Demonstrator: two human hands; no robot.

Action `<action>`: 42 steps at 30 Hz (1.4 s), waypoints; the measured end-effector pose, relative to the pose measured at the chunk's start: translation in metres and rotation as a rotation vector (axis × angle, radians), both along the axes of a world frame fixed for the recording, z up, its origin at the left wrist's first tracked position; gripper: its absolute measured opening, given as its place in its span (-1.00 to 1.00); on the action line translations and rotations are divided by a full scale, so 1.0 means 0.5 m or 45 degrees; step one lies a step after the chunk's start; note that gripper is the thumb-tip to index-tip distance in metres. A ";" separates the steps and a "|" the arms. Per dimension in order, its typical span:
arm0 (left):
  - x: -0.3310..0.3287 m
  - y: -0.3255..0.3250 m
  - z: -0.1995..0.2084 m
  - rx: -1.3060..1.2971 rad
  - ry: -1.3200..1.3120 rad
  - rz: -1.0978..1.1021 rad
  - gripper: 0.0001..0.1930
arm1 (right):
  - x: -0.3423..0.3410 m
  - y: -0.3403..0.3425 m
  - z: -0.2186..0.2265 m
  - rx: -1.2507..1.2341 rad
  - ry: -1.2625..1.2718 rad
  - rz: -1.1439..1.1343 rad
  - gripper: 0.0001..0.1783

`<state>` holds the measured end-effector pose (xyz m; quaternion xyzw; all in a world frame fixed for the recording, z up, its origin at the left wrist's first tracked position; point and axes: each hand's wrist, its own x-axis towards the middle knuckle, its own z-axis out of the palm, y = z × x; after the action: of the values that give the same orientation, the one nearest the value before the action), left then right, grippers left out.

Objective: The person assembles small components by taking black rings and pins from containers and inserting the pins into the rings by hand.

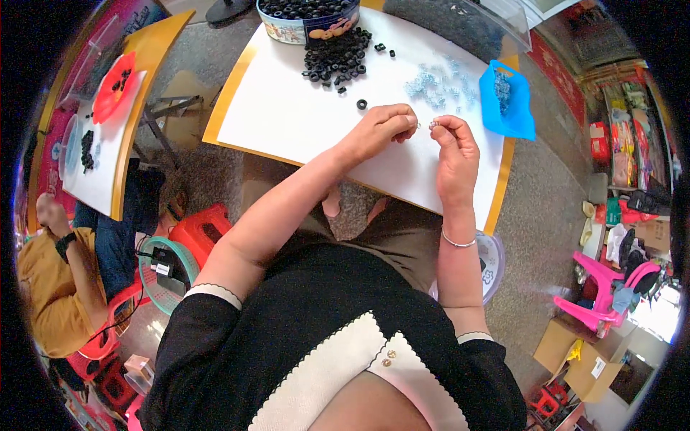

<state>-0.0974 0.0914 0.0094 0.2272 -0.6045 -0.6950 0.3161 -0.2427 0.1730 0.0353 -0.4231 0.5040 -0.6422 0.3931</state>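
Observation:
My left hand (383, 128) and my right hand (455, 147) meet over the white table top (287, 115), fingertips almost touching. Each pinches something tiny; the right hand's piece looks like a small silvery metal part (433, 124), and what the left hand holds is hidden by its fingers. A heap of black rubber rings (338, 57) lies ahead, with one stray black ring (361, 104) just beyond my left hand. A scatter of small silvery parts (438, 82) lies ahead of my right hand.
A round tin (305, 18) full of black rings stands at the table's far edge. A blue scoop (507, 100) lies at the right. Another person in yellow (54, 287) sits at the left by a second table (108, 136). Red and pink stools and cardboard boxes surround.

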 end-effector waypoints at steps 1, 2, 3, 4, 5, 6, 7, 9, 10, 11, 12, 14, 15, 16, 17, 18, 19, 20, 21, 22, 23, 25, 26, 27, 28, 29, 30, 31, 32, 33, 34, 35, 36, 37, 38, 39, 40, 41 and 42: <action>-0.003 0.003 -0.001 0.001 0.007 -0.010 -0.73 | -0.008 0.001 -0.003 -0.008 -0.019 -0.038 -0.90; -0.005 0.007 -0.002 -0.087 -0.037 0.103 -0.74 | -0.020 0.001 -0.008 -0.007 -0.012 -0.049 -0.90; -0.007 0.009 -0.003 -0.175 -0.080 0.215 -0.75 | -0.035 0.001 -0.016 0.041 0.175 -0.153 -0.89; -0.007 0.009 -0.001 -0.333 -0.163 0.266 -0.79 | -0.055 0.003 -0.024 0.092 0.361 -0.262 -0.87; -0.010 0.010 0.001 -0.331 -0.154 0.251 -0.79 | -0.077 0.006 -0.034 0.096 0.367 -0.279 -0.87; -0.015 0.013 0.003 -0.394 -0.192 0.278 -0.81 | -0.103 0.008 -0.046 0.098 0.713 -0.369 -0.85; -0.017 0.015 0.003 -0.457 -0.234 0.311 -0.83 | -0.118 0.008 -0.053 0.100 1.056 -0.449 -0.83; -0.018 0.014 0.001 -0.488 -0.224 0.305 -0.84 | -0.139 0.019 -0.072 0.181 1.034 -0.459 -0.83; -0.018 0.013 -0.001 -0.520 -0.221 0.316 -0.86 | -0.139 0.026 -0.072 0.214 1.221 -0.471 -0.83; -0.018 0.013 -0.002 -0.519 -0.220 0.308 -0.86 | -0.138 0.032 -0.071 0.249 1.406 -0.481 -0.83; -0.018 0.013 -0.003 -0.513 -0.265 0.288 -0.86 | -0.137 0.036 -0.071 0.253 1.405 -0.486 -0.83; -0.020 0.014 -0.004 -0.508 -0.311 0.263 -0.86 | -0.133 0.044 -0.070 0.221 1.479 -0.503 -0.80; -0.021 0.014 -0.006 -0.536 -0.309 0.268 -0.87 | -0.133 0.048 -0.067 0.225 1.477 -0.506 -0.80; -0.022 0.013 -0.009 -0.564 -0.308 0.274 -0.88 | -0.133 0.051 -0.064 0.243 1.433 -0.489 -0.78; -0.024 0.014 -0.012 -0.565 -0.311 0.272 -0.88 | -0.133 0.053 -0.063 0.261 1.389 -0.471 -0.76; -0.026 0.014 -0.015 -0.593 -0.326 0.296 -0.88 | -0.135 0.055 -0.064 0.261 1.385 -0.471 -0.76; -0.028 0.015 -0.016 -0.621 -0.342 0.320 -0.88 | -0.137 0.057 -0.063 0.214 1.391 -0.503 -0.79; -0.030 0.016 -0.018 -0.623 -0.346 0.320 -0.88 | -0.137 0.057 -0.062 0.167 1.395 -0.534 -0.82; -0.032 0.016 -0.020 -0.686 -0.350 0.364 -0.88 | -0.134 0.060 -0.060 0.166 1.391 -0.533 -0.82; -0.032 0.017 -0.021 -0.749 -0.355 0.410 -0.87 | -0.124 0.063 -0.046 0.129 1.435 -0.552 -0.83; -0.032 0.017 -0.022 -0.749 -0.360 0.412 -0.87 | -0.115 0.062 -0.036 0.091 1.478 -0.570 -0.84; -0.032 0.016 -0.022 -0.926 -0.422 0.445 -0.86 | -0.104 0.055 -0.029 0.054 1.436 -0.536 -0.84; -0.033 0.018 -0.023 -0.928 -0.422 0.445 -0.86 | -0.101 0.051 -0.027 0.018 1.397 -0.505 -0.84; -0.033 0.020 -0.023 -1.039 -0.472 0.458 -0.86 | -0.099 0.044 -0.026 0.017 1.396 -0.506 -0.84; -0.033 0.021 -0.023 -1.152 -0.521 0.472 -0.85 | -0.099 0.035 -0.026 0.001 1.435 -0.502 -0.86; -0.033 0.022 -0.023 -1.156 -0.520 0.472 -0.85 | -0.100 0.024 -0.027 -0.016 1.474 -0.497 -0.88; -0.033 0.022 -0.023 -1.161 -0.535 0.475 -0.83 | -0.100 0.014 -0.026 -0.019 1.474 -0.500 -0.88; -0.034 0.022 -0.022 -1.166 -0.549 0.477 -0.82 | -0.102 0.002 -0.025 -0.011 1.512 -0.480 -0.87; -0.034 0.023 -0.021 -1.169 -0.546 0.478 -0.82 | -0.104 -0.010 -0.024 -0.003 1.549 -0.459 -0.87; -0.033 0.025 -0.021 -1.162 -0.560 0.489 -0.81 | -0.107 -0.023 -0.025 -0.005 1.551 -0.461 -0.87; -0.033 0.026 -0.020 -1.155 -0.574 0.499 -0.79 | -0.110 -0.034 -0.028 -0.028 1.582 -0.443 -0.87; -0.033 0.025 -0.019 -1.155 -0.573 0.500 -0.79 | -0.111 -0.046 -0.029 -0.051 1.613 -0.425 -0.86; -0.033 0.024 -0.019 -1.167 -0.568 0.482 -0.79 | -0.113 -0.059 -0.030 -0.052 1.613 -0.426 -0.86; -0.032 0.023 -0.018 -1.179 -0.565 0.465 -0.79 | -0.111 -0.074 -0.029 -0.049 1.644 -0.404 -0.86; -0.031 0.023 -0.018 -1.180 -0.567 0.467 -0.79 | -0.108 -0.084 -0.029 -0.046 1.675 -0.383 -0.85; -0.031 0.024 -0.018 -1.158 -0.558 0.476 -0.80 | -0.104 -0.092 -0.029 -0.048 1.674 -0.381 -0.85; -0.031 0.024 -0.018 -1.136 -0.549 0.484 -0.80 | -0.098 -0.099 -0.029 -0.073 1.727 -0.351 -0.86; -0.031 0.024 -0.018 -1.137 -0.552 0.486 -0.80 | -0.096 -0.105 -0.030 -0.097 1.780 -0.321 -0.87; -0.031 0.023 -0.017 -1.122 -0.543 0.494 -0.81 | -0.096 -0.112 -0.033 -0.100 1.778 -0.320 -0.87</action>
<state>-0.1132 0.1029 0.0008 0.3168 -0.8372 -0.2421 0.3744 -0.2908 0.1172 0.0189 -0.6883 0.6597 -0.2791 -0.1144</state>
